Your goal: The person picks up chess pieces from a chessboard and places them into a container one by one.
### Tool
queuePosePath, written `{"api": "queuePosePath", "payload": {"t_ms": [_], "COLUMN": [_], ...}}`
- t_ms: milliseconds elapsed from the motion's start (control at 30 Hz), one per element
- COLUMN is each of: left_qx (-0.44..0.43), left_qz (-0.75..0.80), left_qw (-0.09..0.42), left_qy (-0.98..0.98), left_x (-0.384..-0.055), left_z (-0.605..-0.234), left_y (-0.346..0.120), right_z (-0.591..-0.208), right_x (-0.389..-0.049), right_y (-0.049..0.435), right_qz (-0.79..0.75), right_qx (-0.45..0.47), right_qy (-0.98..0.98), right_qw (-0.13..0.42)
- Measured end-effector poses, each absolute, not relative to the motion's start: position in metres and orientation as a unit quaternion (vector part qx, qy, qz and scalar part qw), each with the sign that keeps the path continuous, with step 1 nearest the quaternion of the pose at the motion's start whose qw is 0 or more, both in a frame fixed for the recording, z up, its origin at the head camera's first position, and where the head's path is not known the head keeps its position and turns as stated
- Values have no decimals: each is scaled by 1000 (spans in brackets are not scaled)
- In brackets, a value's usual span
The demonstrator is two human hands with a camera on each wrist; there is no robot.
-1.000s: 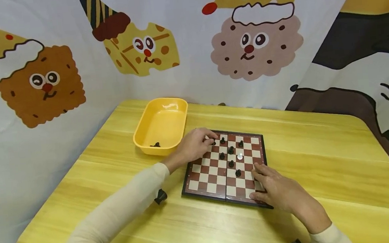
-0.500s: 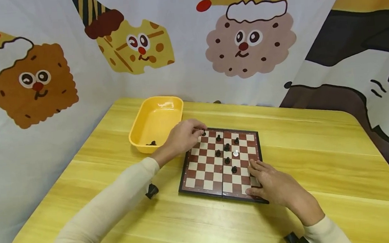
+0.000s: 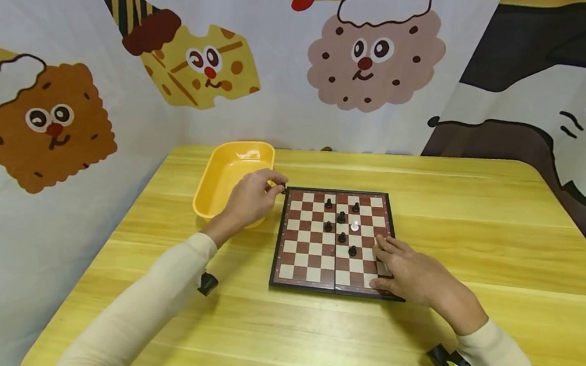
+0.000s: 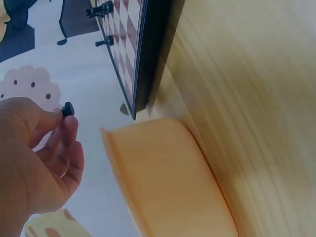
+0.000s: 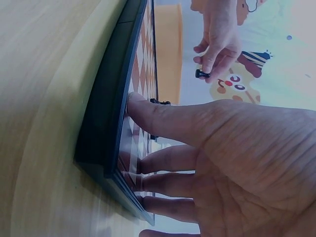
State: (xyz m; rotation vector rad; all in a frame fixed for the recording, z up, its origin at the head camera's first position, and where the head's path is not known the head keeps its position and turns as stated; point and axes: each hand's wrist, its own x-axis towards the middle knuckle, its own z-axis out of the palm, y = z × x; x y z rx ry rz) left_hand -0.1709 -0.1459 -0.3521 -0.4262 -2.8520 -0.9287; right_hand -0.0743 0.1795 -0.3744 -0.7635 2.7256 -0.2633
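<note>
Where cartoon-printed cloth [image 3: 287,119] backs the counter [image 3: 456,192], the left hand [image 3: 251,198], partly hiding a yellow tray [image 3: 226,174], pinches a black chess piece [image 4: 68,109] near the chessboard [image 3: 297,235], which the spread right hand [image 3: 410,268] touches.

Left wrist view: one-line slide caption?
Left hand pinching a black chess piece clear of the chessboard, near the tray.

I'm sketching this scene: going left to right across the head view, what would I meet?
Left sleeve → yellow tray → pinched black piece → white piece → right hand → right sleeve. The left hand and chessboard overlap others, so I leave them out.
</note>
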Motion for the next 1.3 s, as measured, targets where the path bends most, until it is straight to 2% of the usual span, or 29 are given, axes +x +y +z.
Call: {"api": "queuePosePath", "payload": {"t_ms": [867,1300], "left_qx": [-97,-80], "left_qz": [-297,-273], "left_qw": [82,34], "left_qy": [-946,-958], "left_x": [-151,-147], "left_z": [-351,-348], "left_y": [-217,-238], "right_z": [-374,-375], "right_x": [-75,-76], "right_y": [180,181], "right_qz": [-90,-87], "right_qx": [-266,-267], "right_qy": [949,949], "right_qw": [143,141]}}
